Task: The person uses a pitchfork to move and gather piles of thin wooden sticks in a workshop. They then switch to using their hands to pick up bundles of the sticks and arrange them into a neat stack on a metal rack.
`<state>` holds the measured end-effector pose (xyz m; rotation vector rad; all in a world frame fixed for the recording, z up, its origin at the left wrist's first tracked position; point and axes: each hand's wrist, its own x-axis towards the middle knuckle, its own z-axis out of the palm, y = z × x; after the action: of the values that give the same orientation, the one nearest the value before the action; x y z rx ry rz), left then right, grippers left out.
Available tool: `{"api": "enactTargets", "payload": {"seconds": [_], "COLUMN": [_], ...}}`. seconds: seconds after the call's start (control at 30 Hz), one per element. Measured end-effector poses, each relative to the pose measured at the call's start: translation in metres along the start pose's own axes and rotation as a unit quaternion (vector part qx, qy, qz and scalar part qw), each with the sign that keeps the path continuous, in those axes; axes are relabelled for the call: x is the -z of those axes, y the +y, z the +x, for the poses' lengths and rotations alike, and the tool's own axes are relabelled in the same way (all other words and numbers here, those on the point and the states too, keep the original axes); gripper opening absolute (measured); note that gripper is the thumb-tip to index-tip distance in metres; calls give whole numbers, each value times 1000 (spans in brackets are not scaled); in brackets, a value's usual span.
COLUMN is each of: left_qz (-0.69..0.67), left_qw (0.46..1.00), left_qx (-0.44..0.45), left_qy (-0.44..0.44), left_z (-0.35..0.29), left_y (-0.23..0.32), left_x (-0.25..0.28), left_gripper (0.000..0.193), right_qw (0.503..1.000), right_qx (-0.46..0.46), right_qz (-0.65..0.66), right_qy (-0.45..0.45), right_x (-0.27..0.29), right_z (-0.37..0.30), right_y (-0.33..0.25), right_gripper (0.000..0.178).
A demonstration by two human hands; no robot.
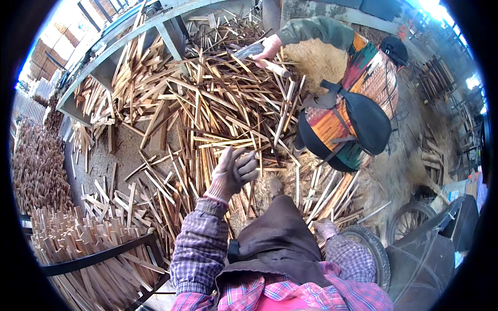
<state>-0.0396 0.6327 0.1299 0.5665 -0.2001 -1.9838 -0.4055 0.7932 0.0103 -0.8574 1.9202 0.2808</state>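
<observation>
My left hand [233, 172], in a pale work glove, is raised over a heap of thin wooden strips [207, 103]. Its fingers are spread and slightly bent, with nothing between them. Lower down on the right, my right hand [326, 228], also gloved, is beside a loose bunch of strips and a wider board [336, 196]. Its fingers are mostly hidden, so I cannot tell whether it grips any of them. Between my arms hangs a dark brown apron [275, 236].
A co-worker [358, 109] bends over the heap at the right, one gloved hand [270, 49] reaching over it. Upright strips fill a black metal rack [98, 259] at lower left. A green metal frame [171, 39] stands at the back left. A wheeled cart [423, 259] stands at right.
</observation>
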Motion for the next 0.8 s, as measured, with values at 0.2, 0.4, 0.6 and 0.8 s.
{"api": "enactTargets", "payload": {"seconds": [0.2,0.4,0.6,0.8], "left_qz": [74,56,55,267], "left_qw": [993,995,998,961], "left_qx": [15,53,-37,72], "left_qy": [95,-67,-21,19], "left_z": [95,178,179,66], "left_y": [18,45,51,7], "left_x": [-81,-111,-151,-87], "left_gripper": [85,75,56,30], "right_qw": [959,970,963,990], "right_qx": [61,-12,-90,2], "right_qz": [266,239,250,136], "right_qy": [-78,-42,-32,-42], "right_x": [19,42,56,38], "right_z": [4,24,22,44], "right_y": [-55,-21,4,10], "right_gripper": [21,30,32,31]}}
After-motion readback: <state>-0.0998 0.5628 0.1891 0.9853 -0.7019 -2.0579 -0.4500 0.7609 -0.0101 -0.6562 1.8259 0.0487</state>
